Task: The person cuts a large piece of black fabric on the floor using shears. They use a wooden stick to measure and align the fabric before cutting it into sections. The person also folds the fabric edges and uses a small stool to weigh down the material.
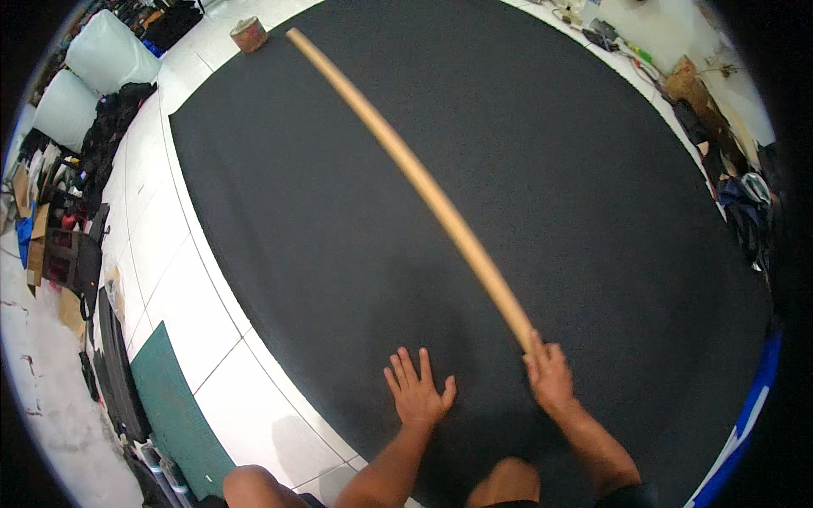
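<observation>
A long, light wooden strip runs diagonally across a large sheet of black material on the floor. At the strip's near end, my right hand is closed around it. My left hand lies flat on the black sheet with its fingers spread, to the left of the strip and apart from it. The far end of the strip reaches toward the sheet's upper left, close to a small reddish-brown roll.
White floor tiles border the sheet on the left, where a green mat lies. Bags and clutter line the left wall, beside white wrapped rolls. More odds and ends sit along the right wall.
</observation>
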Available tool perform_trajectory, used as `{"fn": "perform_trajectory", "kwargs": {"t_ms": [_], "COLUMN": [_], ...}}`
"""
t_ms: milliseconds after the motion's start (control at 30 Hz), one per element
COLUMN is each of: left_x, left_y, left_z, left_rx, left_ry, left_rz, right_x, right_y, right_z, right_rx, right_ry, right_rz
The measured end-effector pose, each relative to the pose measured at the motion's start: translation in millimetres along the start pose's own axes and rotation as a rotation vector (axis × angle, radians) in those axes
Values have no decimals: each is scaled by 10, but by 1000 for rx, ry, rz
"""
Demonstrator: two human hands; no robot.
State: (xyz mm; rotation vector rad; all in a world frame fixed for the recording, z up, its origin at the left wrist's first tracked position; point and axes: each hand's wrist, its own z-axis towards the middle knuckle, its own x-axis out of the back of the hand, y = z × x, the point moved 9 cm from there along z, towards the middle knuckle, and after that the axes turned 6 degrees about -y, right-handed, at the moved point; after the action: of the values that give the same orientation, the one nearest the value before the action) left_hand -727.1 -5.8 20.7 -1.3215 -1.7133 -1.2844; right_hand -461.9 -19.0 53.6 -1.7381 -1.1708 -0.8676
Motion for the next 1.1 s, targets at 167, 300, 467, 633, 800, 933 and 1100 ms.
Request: {"fn": "perform_trajectory", "kwargs": {"t_ms": [167, 300, 467, 633, 800, 933, 1100], "left_x": [62, -135, -184, 92, 84, 63, 37], "left_y": [83, -26, -122, 17, 78, 70, 100], "left_z": [-33, -9, -7, -119, -136, -120, -134], "left_rx": [-68, -66, -27, -56, -51, -43, -55], "left_ry": [97, 58, 94, 228, 206, 185, 211], "left_rz": [13, 132, 332, 61, 73, 86, 126], "right_x": [-253, -292, -270, -158, 127, 273, 530], "right_y": [-1323, -2119, -2202, -718, 966, 1907, 2231], "right_z": [91, 186, 17, -105, -518, -755, -1013], "right_rx": [373, 379, 365, 38, -202, -408, -562], "right_ry": [40, -163, -134, 13, 252, 304, 375], "right_rz": [57, 166, 260, 89, -55, 13, 105]}}
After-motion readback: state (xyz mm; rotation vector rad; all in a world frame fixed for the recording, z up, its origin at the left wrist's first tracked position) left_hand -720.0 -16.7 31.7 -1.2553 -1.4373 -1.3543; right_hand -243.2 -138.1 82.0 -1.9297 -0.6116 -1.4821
